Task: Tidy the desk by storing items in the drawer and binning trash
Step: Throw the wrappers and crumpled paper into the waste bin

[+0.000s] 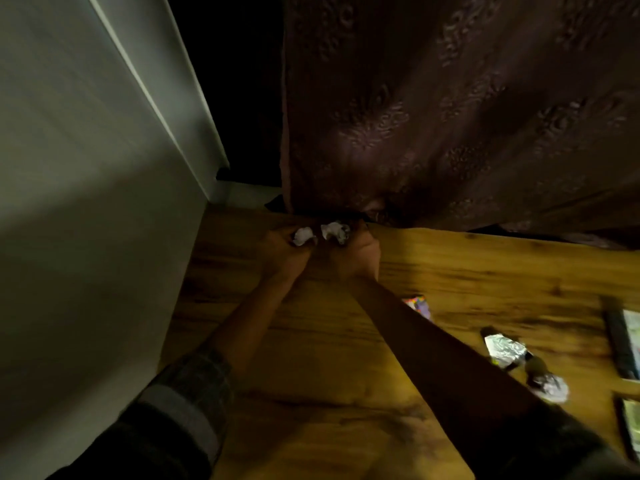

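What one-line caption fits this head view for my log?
Both hands, left hand and right hand, each grip a crumpled wrapper at the wooden desk's far edge, below the curtain.

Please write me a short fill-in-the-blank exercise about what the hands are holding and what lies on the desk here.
1. The left hand and the right hand each hold a crumpled white ____.
2. Both hands are at the desk's far edge, just below the hanging ____.
3. The shiny foil wrapper lies on the desk to the ____ of the right forearm.

Missing words: paper wad; curtain; right
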The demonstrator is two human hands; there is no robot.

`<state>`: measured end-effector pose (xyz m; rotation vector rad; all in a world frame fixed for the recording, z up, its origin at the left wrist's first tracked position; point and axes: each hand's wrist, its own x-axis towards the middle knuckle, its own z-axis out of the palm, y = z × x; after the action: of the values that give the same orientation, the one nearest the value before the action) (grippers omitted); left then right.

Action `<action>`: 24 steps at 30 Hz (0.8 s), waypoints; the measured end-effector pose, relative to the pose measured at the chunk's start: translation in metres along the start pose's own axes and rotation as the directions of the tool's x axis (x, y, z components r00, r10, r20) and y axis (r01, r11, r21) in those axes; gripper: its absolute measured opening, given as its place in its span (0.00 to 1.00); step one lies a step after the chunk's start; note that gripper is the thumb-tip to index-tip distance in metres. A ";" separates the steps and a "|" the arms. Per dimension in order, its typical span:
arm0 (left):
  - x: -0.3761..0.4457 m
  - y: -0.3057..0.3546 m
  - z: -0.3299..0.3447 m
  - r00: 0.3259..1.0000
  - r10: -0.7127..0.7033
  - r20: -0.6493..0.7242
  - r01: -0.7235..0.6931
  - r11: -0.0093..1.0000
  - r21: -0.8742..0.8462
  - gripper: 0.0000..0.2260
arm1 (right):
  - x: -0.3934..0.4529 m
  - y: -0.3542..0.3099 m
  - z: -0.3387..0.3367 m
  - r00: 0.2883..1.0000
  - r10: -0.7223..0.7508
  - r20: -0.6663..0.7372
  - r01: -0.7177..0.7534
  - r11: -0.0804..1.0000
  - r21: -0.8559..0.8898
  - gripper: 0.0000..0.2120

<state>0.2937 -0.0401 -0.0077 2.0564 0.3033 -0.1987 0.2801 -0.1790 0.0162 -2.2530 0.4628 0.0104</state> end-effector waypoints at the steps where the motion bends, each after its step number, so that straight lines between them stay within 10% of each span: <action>1: -0.010 -0.002 0.005 0.999 0.044 -0.023 -0.045 0.999 -0.023 0.07 | -0.008 0.004 -0.005 1.000 -0.004 -0.014 0.004 1.000 0.006 0.26; 12: -0.105 0.064 0.096 0.973 0.155 0.169 -0.137 0.984 -0.114 0.12 | -0.102 0.085 -0.115 0.936 0.103 -0.337 -0.008 0.963 0.271 0.18; 24: -0.255 0.147 0.238 0.847 0.345 0.404 -0.310 0.939 -0.152 0.18 | -0.206 0.215 -0.273 0.709 0.294 -0.642 -0.086 0.938 0.334 0.17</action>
<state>0.0908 -0.3505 0.0684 1.8877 -0.3081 -0.4096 -0.0225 -0.4409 0.0739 -1.8486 1.0257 -0.7681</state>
